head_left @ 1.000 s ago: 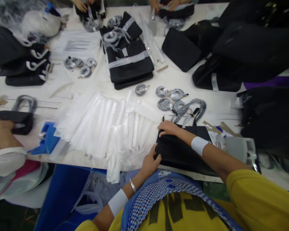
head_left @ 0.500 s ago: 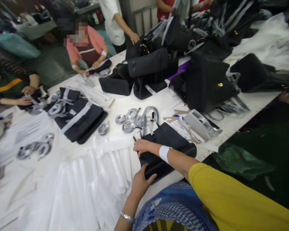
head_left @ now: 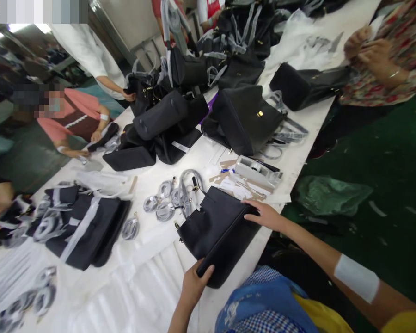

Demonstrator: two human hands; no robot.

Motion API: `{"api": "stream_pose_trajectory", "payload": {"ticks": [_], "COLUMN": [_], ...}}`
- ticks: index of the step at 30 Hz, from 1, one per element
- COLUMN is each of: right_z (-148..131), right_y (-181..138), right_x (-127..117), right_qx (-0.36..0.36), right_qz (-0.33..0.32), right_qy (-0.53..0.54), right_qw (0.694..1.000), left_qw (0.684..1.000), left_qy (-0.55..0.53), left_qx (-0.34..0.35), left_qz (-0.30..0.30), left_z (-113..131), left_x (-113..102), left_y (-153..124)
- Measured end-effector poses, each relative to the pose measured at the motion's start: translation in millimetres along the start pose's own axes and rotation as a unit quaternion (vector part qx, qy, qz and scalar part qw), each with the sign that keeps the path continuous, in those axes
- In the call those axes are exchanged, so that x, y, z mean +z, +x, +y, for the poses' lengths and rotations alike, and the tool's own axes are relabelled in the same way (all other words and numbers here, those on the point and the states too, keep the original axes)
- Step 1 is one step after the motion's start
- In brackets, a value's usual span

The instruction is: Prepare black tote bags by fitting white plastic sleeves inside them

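One head-worn view looks forward and down, close over both hands at the near edge of the surface (head_left: pixel 308 138); farther along it, things look blurred, perhaps from motion.

Black bag (head_left: pixel 217 231) flat on white table (head_left: pixel 298 159), lower centre. Left hand (head_left: pixel 193 284) grips its near corner; right hand (head_left: pixel 266 215) holds far edge. Grey coiled straps (head_left: pixel 161 203) just beyond, centre-left.

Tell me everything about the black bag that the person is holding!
The black bag is flat and looks like grained leather or something similar. It lies on the white table, tilted off the edge. The left hand grips its near corner; the right hand holds its far end. A small gold clasp shows on its left side, grey wrapped handles behind it.
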State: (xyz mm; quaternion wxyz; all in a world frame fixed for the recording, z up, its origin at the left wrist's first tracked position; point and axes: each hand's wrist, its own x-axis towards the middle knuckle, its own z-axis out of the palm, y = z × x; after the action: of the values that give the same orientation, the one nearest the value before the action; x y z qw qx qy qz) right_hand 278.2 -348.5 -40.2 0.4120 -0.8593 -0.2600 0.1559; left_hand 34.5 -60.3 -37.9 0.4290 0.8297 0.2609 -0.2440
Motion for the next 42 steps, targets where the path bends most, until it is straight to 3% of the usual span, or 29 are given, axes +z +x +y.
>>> {"api": "stream_pose_trajectory", "payload": {"ticks": [4,9,14,18,23,29,35,38,42], "right_z": [36.1,59.2,61.4,50.9,33.1,15.1,24.6,30.6,37.8], "right_y": [-1.4,15.7,19.8,18.3,23.8,33.7,33.0,33.9,34.7], "right_x": [14.0,37.8,60.2,67.8,54.7,58.0,75.5,77.6,76.6], "right_qx": [0.007,0.013,0.033,0.052,-0.056,-0.275,-0.302,-0.314,-0.332], "right_qz": [-0.031,-0.022,0.047,0.077,0.071,-0.112,-0.133,-0.124,-0.122], "right_qy": [0.034,-0.084,-0.161,-0.168,-0.216,-0.234,-0.260,-0.247,-0.220], "right_qw": [0.999,0.996,0.985,0.981,0.972,0.926,0.908,0.908,0.909], "left_qw": [1.000,0.985,0.948,0.928,0.911,0.899,0.864,0.873,0.919], "left_qy": [0.002,-0.091,-0.107,-0.081,-0.092,-0.134,-0.135,-0.039,0.152], "left_qx": [-0.001,-0.020,-0.112,-0.182,-0.221,-0.214,-0.246,-0.188,-0.017], "left_qz": [0.028,0.143,0.279,0.313,0.336,0.358,0.418,0.448,0.364], "left_z": [-11.5,-26.7,-10.1,-1.5,-2.0,-2.7,13.1,32.9,52.3], "left_x": [3.2,28.6,55.1,60.7,69.8,80.7,85.8,83.2,87.5], "left_y": [-3.1,-8.6,5.8,17.8,17.3,13.2,8.3,7.9,15.4]}}
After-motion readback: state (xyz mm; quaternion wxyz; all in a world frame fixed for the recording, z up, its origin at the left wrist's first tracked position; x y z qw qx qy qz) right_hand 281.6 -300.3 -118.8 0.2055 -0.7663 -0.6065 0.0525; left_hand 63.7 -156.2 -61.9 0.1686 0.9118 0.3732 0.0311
